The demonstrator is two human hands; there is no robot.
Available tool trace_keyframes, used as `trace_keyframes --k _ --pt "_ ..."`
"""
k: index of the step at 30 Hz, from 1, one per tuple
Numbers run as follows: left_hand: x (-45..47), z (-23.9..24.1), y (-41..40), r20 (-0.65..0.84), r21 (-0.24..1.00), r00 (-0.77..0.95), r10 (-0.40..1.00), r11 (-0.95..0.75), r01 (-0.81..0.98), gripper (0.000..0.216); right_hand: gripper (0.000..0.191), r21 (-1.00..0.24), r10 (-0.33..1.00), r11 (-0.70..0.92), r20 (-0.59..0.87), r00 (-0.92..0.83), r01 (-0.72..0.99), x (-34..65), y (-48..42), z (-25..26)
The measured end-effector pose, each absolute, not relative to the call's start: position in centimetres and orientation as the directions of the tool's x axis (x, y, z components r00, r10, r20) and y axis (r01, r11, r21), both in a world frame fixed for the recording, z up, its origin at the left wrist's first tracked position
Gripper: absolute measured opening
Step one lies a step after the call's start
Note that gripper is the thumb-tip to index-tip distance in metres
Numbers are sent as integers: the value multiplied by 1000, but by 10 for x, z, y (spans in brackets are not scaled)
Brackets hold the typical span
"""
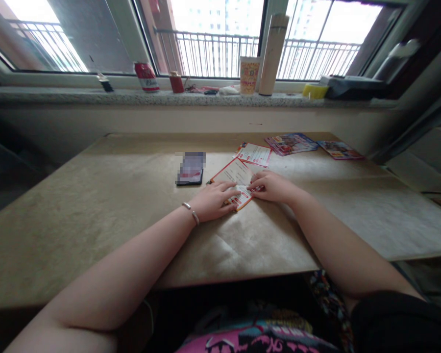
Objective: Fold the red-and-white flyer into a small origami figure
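Shirt (250, 339): yours, nearest cam.
Card (232, 171): on table (113, 206), under your hands; step prob. steadying.
L hand (213, 202): fingers spread, flat.
R hand (274, 187): fingers curled; can't tell if gripping.
Card edge (244, 204): lift likely needs fingertip under.

Bright windows (213, 29) above speckled sill (191, 100)

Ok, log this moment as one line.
left hand: resting on printed sheet | right hand: at sheet's right side | phone: on table, left of sheet

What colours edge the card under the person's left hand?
Red and orange edge the card, best seen in the head view.
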State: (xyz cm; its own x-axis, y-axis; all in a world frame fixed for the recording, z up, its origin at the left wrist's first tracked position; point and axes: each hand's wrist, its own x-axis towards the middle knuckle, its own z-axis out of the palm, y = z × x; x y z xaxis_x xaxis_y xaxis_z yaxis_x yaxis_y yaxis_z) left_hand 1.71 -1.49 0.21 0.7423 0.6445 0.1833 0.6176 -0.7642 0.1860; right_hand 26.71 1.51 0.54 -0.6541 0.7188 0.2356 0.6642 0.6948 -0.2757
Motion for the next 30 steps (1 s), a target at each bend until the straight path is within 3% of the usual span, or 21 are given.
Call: trace_keyframes --k 5,16,30 --pt "16 2 -15 129 204 726 676 -734 648 58 21 -289 702 712 247 -668 641 269 15 5" --pt "16 3 -17 95 175 738 668 -741 648 73 31 -227 723 688 143 -675 689 267 6 10" --pt "16 16 -21 175 134 766 619 -785 604 28 19 -293 695 713 180 -696 637 276 6 7"
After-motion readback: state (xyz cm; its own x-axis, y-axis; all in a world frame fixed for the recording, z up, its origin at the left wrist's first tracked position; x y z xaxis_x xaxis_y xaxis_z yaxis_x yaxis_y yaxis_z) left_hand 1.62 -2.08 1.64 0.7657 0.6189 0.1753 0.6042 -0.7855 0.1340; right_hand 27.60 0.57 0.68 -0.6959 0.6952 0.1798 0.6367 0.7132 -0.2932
